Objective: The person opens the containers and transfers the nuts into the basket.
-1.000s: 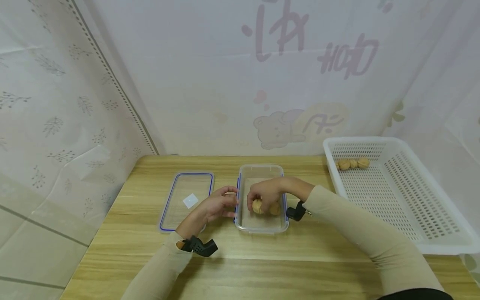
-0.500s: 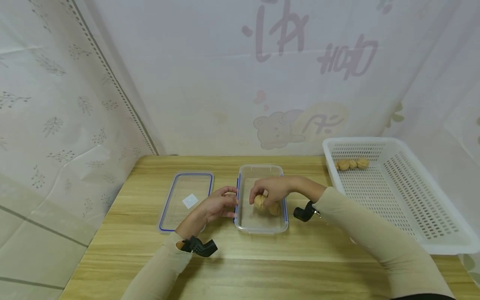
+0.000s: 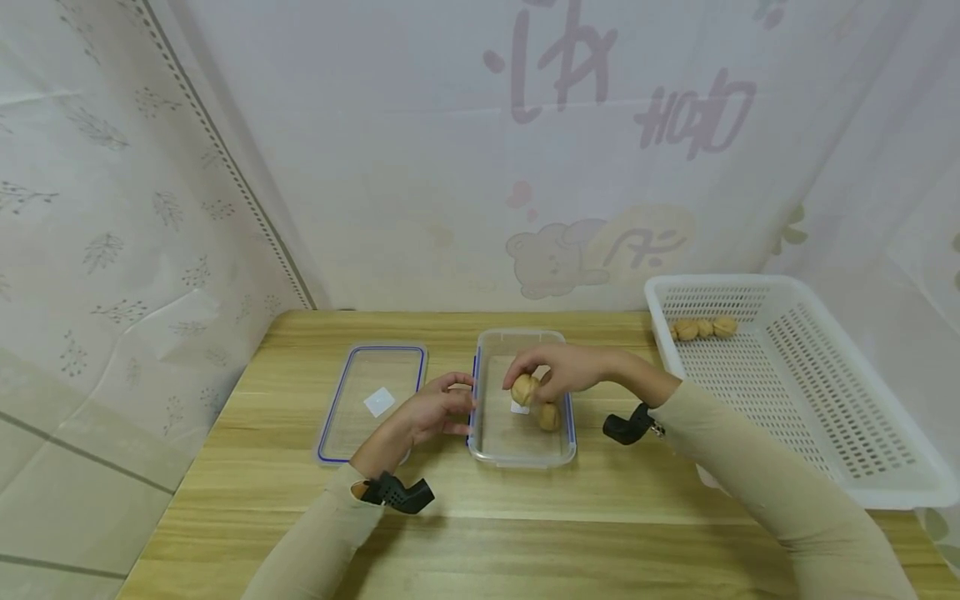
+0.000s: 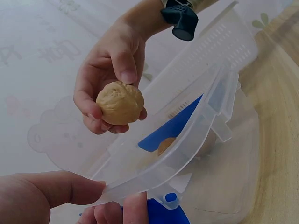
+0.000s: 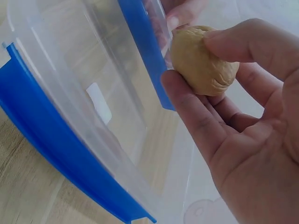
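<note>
In the head view, a clear plastic food container (image 3: 517,456) with blue side latches stands uncovered on the table. My right hand (image 3: 558,371) pinches a walnut (image 5: 201,60) between thumb and fingers, held above the container. A second walnut (image 3: 549,417) lies on the container floor, towards its right side. At the container's left side is my left hand (image 3: 438,410); the left wrist view has its thumb (image 4: 74,187) at the rim and its fingers outside by a blue latch, holding the wall.
Left of the container lies its clear lid (image 3: 341,408) with a blue seal and a white label. A white perforated basket (image 3: 667,350) stands at the right, with several walnuts (image 3: 705,328) in its far left corner. Behind the table hangs a printed curtain (image 3: 420,167).
My right hand has lifted the walnut up from the container floor and drawn slightly to the right, uncovering the second walnut and a white label. My left hand has stayed in place.
</note>
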The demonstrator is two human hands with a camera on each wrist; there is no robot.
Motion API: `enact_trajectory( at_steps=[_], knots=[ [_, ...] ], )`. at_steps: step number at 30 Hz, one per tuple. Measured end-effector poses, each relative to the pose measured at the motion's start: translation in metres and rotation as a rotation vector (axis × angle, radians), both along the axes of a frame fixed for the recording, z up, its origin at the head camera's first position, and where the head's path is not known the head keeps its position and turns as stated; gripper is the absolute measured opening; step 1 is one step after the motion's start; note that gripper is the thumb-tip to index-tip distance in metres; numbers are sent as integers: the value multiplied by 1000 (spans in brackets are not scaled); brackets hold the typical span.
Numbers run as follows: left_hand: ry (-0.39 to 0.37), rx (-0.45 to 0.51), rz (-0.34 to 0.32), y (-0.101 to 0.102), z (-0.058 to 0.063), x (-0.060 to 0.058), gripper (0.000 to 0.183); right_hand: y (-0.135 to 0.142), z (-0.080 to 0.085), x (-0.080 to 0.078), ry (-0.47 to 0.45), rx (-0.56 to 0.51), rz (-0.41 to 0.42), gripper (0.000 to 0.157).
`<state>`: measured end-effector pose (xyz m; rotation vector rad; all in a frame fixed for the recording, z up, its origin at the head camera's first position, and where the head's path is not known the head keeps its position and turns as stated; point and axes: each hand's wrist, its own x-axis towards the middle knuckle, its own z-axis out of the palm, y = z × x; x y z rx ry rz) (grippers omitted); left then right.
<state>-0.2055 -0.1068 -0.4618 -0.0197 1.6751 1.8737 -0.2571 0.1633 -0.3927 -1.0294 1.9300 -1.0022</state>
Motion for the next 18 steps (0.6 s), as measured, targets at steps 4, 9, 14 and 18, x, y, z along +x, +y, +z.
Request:
enact_trajectory(
  at_steps=[4,9,14,18],
  knots=[
    [-1,0,-2,0,-1,-1,43,7,1,0,-6,-51,-20,40],
    [-3,2,1,0,-1,-1,43,18,4,0,-10,-134,-50,39],
    [-8,2,-1,0,-1,-1,44,31,7,1,13,-186,-115,38],
    [-2,-1,-4,0,0,0,44,42,13,3,-10,-215,-188,40]
  ],
)
